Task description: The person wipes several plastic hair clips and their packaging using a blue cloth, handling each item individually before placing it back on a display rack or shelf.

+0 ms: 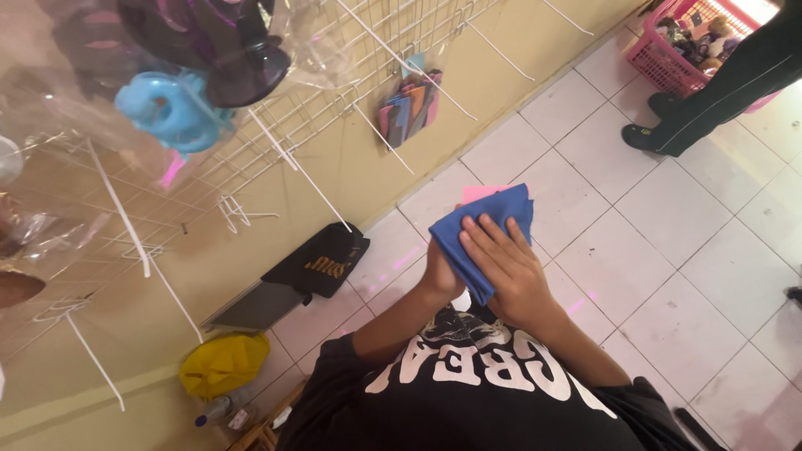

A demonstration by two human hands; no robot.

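Two hands hold a folded blue cloth at chest height above a white tiled floor [635,250].
The right hand [510,267] lies flat over the blue cloth [484,230], fingers spread; the left hand [439,271] grips it from beneath, pink fabric [478,193] behind.

- There is a single view, from a camera worn on the person's head; no second view shares the scene.
- It looks steeply down along the person's own chest, so the black printed shirt [468,392] fills the bottom edge, very near the lens.
- The picture is tilted: the white tiled floor [668,250] runs diagonally across the right half, and the yellow wall with its white wire rack [276,150] leans across the left.
- The hands sit near, at the centre.
- Farther off, at the top right corner, a pink basket [668,67] and another person's dark leg [718,92] show.
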